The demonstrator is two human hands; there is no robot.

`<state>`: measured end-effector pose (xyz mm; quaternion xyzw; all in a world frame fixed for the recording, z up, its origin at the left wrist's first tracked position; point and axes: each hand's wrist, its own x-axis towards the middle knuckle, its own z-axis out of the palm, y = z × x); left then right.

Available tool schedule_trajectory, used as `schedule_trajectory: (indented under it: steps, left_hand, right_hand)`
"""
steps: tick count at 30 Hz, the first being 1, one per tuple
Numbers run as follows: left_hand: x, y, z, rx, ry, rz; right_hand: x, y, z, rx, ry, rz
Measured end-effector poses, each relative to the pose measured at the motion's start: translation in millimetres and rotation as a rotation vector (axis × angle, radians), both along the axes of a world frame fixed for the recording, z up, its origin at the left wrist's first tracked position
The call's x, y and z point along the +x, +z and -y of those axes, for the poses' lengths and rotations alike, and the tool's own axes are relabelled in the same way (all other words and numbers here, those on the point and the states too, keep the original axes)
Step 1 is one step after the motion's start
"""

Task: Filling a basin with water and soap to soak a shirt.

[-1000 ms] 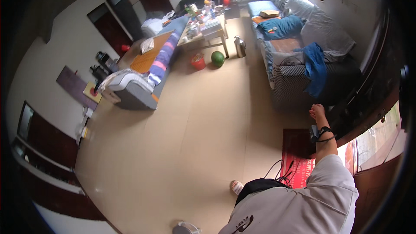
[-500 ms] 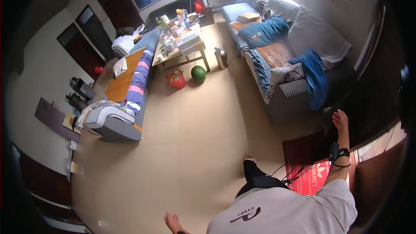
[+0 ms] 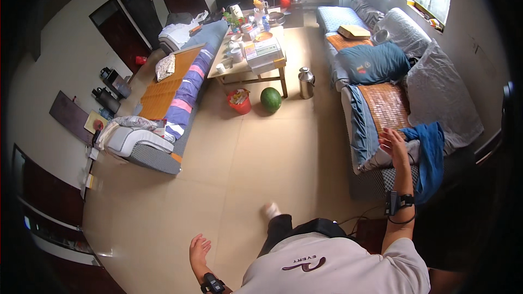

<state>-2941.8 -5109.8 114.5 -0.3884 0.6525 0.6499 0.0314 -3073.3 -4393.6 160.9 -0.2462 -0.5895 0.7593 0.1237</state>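
My left hand (image 3: 200,247) hangs over the tiled floor at the lower left, fingers loosely stretched, with nothing in it. Further up on the right, my right hand (image 3: 393,144) is raised with its fingers apart and holds nothing. In the picture it overlaps the near end of the right sofa (image 3: 357,125), close to a blue cloth (image 3: 431,149) draped over the armrest; I cannot tell that it touches either. Each wrist wears a dark strapped device. One foot (image 3: 271,210) shows ahead of my body on the floor.
Ahead stands a low wooden table (image 3: 239,69) crowded with cups, bottles and a box (image 3: 263,54). By its near end are a red bucket (image 3: 239,103), a watermelon (image 3: 271,99) and a metal thermos flask (image 3: 306,83). A second sofa (image 3: 182,92) with a bamboo mat lies left.
I have moved forward into the room, so the table and sofas look nearer. My left hand has come further into view, and my right hand now appears against the right sofa.
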Motion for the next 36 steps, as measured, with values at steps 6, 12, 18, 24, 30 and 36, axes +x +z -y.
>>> schedule_trajectory:
  steps: [6,12,18,24,30,36]
  left_hand:
    - [-136,-13,33,0.033,0.064,-0.107]
    - [-340,-6,26,0.082,-0.056,-0.146]
    - [-556,-24,-40,0.175,-0.211,-0.266]
    - [-700,-36,-161,0.287,-0.378,-0.199]
    - [-768,-36,-201,0.23,-0.438,-0.048]
    - [-843,-22,-229,0.223,-0.385,-0.046]
  right_hand:
    - [-124,-4,25,-0.003,0.148,0.026]
    - [-208,-9,20,-0.038,-0.022,0.128]
    - [-283,-5,13,-0.031,-0.024,0.227]
    - [-390,-18,-43,-0.044,-0.043,0.216]
    - [-544,-34,-62,-0.141,0.123,0.248]
    - [-704,-72,-45,-0.16,0.294,0.326]
